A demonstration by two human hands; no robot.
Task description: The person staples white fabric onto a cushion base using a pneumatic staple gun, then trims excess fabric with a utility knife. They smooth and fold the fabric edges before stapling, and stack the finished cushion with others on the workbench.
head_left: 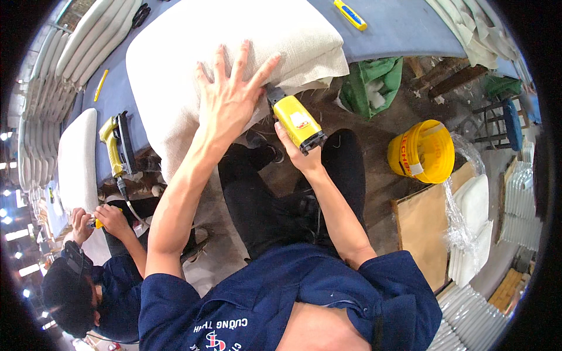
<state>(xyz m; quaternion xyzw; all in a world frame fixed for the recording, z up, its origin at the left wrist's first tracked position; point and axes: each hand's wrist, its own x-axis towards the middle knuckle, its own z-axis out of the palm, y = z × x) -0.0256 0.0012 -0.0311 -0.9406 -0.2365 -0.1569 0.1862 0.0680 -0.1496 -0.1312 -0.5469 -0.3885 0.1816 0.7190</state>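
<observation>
My left hand (227, 96) lies flat with its fingers spread on a large cushion (170, 76) covered in cream woven fabric. My right hand (301, 153) is wrapped round a yellow staple gun (297, 120) with a black end cap. The gun's dark nose meets the cushion's near edge, where loose fabric hangs, just right of my left hand. Whether the nose presses on the fabric I cannot tell. Most of my right fingers are hidden beneath the gun.
The cushion rests on a blue-grey table (404, 29) with a yellow cutter knife (351, 16). Another staple gun (114, 143) with a hose lies left. A co-worker (96, 292) works at a smaller cushion (82, 158). A yellow bucket (404, 153) and green bag (363, 82) are at right.
</observation>
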